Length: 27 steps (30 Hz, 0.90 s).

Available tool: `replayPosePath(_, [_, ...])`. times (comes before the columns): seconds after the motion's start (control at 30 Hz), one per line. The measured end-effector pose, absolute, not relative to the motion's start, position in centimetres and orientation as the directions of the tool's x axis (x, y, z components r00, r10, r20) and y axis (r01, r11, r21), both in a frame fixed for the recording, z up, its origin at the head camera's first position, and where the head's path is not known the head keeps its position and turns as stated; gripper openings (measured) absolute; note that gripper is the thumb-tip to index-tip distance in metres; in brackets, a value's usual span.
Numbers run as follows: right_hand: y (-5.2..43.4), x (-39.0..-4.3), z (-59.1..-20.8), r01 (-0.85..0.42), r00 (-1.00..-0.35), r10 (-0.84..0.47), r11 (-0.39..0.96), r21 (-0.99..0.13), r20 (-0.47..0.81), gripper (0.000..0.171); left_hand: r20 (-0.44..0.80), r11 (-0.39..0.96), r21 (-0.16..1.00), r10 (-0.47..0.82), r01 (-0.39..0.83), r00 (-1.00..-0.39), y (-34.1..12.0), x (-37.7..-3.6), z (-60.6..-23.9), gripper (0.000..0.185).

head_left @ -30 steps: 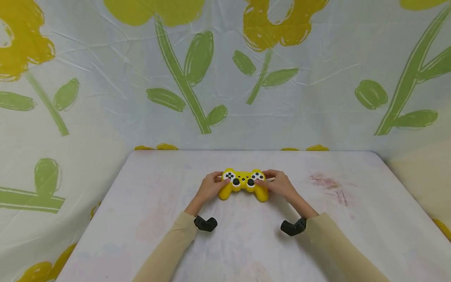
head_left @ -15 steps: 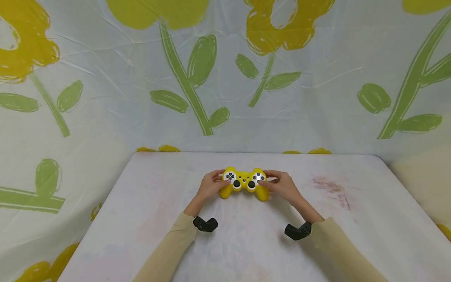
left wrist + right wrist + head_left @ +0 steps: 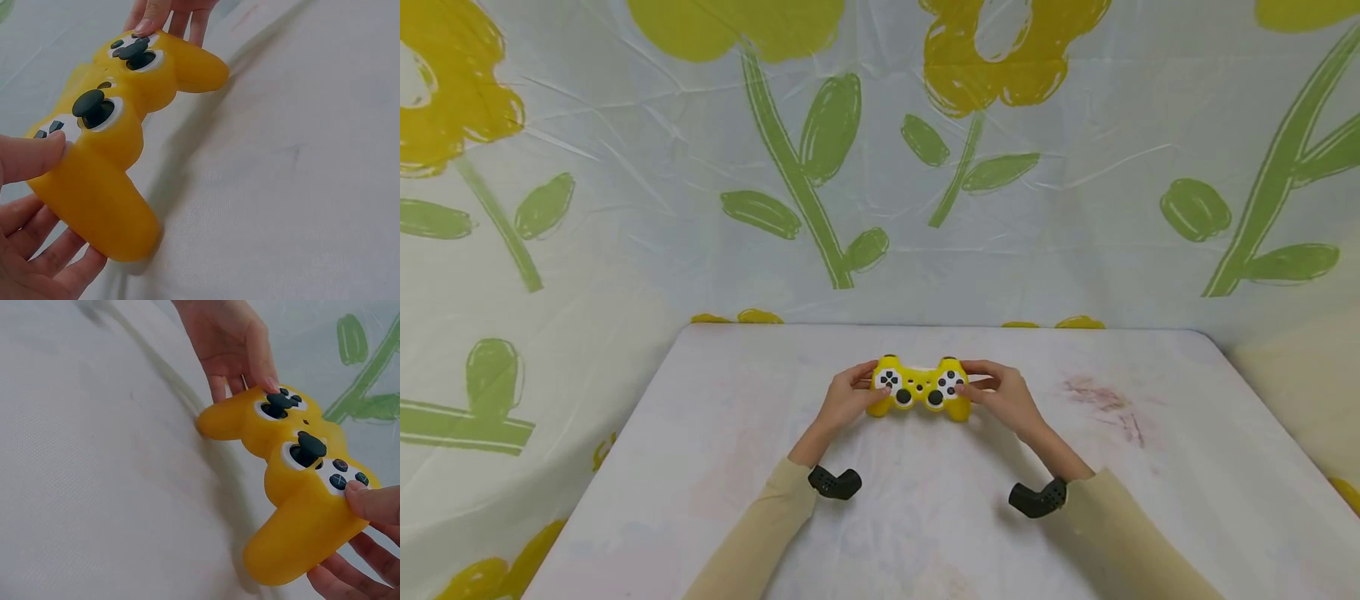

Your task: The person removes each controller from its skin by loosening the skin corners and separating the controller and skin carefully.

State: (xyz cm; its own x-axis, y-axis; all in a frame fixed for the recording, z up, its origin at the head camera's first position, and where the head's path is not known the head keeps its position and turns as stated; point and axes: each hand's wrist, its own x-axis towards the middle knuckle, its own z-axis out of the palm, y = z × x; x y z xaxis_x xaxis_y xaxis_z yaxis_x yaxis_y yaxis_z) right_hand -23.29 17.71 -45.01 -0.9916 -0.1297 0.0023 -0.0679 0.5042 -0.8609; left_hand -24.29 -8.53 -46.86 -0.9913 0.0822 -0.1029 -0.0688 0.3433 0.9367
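Both hands hold yellow gamepad [image 3: 919, 388] at table [image 3: 1187, 467] centre.
L hand [image 3: 847, 398] grip curls round left horn, R hand [image 3: 1002, 397] round right horn, thumbs on btns; pad's long axis runs left-right betw. them, horns toward the person, equally near.

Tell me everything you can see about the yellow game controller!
The yellow game controller looks like smooth, glossy plastic, with two rounded handles, two black thumbsticks in white rings, a black direction pad and four dark buttons on white patches. It sits face up, tilted, handles toward the person, over the white table. The left hand and right hand grip its ends, thumbs on the button pads.
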Motion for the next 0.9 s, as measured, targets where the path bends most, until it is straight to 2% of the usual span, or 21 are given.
replayPosePath(0.47, [17.89,-22.82,-44.86,-0.143,-0.987,-0.138,0.495,-0.857,0.084,0.046,0.008,0.312,0.947,0.198,0.070,-0.980,-9.01,-24.07,-46.91,0.058])
replayPosePath(0.9, [17.85,-22.86,-44.70,-0.159,-0.984,-0.143,0.481,-0.863,0.101,0.047,0.041,0.276,0.955,0.231,0.106,-0.972,-9.27,-24.51,-46.17,0.056])
